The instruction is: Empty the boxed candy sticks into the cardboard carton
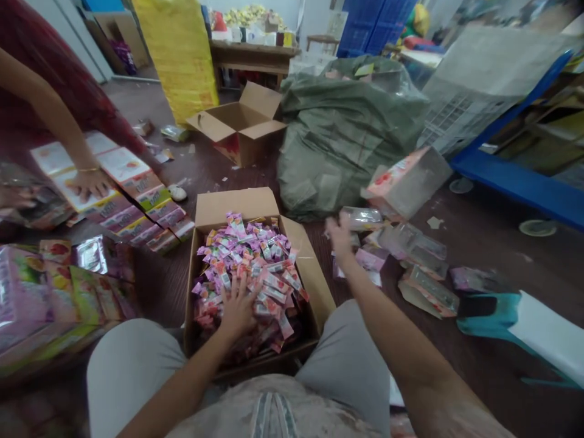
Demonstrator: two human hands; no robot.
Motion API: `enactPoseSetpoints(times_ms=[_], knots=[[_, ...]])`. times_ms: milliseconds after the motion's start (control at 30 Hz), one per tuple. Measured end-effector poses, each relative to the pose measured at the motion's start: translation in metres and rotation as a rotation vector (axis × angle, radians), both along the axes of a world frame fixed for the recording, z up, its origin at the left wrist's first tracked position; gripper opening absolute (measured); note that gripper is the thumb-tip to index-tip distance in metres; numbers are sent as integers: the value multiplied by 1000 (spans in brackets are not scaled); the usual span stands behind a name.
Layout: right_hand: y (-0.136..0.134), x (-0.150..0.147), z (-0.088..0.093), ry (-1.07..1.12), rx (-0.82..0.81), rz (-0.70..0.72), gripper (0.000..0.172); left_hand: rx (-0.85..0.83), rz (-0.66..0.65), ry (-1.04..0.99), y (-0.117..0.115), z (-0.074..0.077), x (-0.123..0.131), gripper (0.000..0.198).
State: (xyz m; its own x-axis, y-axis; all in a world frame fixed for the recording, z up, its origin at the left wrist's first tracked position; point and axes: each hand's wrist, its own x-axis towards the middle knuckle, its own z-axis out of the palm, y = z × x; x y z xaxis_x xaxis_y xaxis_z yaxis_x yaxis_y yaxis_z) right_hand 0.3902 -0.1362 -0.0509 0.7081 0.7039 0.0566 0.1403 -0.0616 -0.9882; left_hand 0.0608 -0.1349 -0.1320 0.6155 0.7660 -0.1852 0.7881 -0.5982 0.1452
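An open cardboard box point(213, 210) stands on the floor between my knees, heaped with several small pink and red sachets point(255, 258). My left hand point(237, 304) lies flat on the sachets with its fingers spread, holding nothing. My right hand point(338, 236) reaches out to the right of the box, fingers apart and blurred, just short of a clear plastic packet point(362, 218) among scattered pink packets point(371, 258) and clear plastic boxes point(422, 243). A larger pink and clear carton point(408, 181) appears tilted just beyond them.
Another person's hand point(89, 182) presses on flat printed cartons point(132, 201) at the left. Stacked colourful packs point(50, 292) sit near my left knee. A big green sack point(347, 134), an empty open carton point(239, 128) and a blue frame point(515, 182) stand behind.
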Motion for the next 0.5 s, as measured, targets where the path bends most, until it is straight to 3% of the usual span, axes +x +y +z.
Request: enactPoseSetpoints(times_ms=[100,167,233,367,500], knots=[[23,-76,-44,-93,-224,303,72,-63,22,100,24,3,-3,96],[15,-123,-74,-323,-522,585,86,-122,17,146,22,4,-10,91],[-8,-153,-102,-490,-668,695,95,-183,5,212,6,0,-19,86],[-53,-166,-145,-498,-640,562,81,-252,-18,341,-24,-17,-23,89],[-51,-162,-156,-398,-712,508,75,-289,-16,346,-22,-27,-13,77]])
